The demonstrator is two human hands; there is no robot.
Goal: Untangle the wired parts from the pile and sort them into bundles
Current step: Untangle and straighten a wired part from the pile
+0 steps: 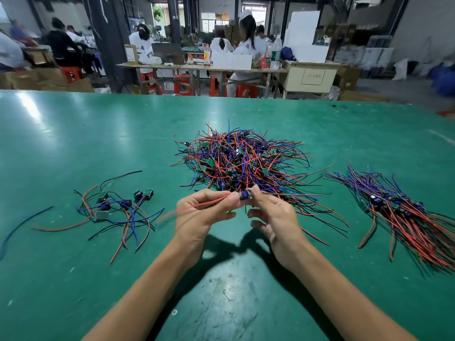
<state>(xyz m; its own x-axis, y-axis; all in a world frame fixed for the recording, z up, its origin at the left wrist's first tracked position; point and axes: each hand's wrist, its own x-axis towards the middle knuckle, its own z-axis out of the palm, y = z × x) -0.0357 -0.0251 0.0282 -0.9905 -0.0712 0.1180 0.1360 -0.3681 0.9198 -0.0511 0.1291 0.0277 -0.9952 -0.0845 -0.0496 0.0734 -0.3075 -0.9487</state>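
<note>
Both hands hover just in front of the tangled heap of red, blue and black wired circuit parts (pixel 242 161). The right hand (pixel 273 217) pinches one small dark board module (pixel 246 194) while the left hand (pixel 202 212) pinches its red lead (pixel 209 205), likely drawing it straight for bundling. A loose scatter of wired modules (pixel 115 207) lies left of the hands on the green worktop (pixel 73 134); an aligned bundle of parts (pixel 403 212) lies right.

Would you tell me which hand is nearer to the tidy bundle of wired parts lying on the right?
Right. The right hand sits between the pile and the tidy bundle; the left hand is farther off.
</note>
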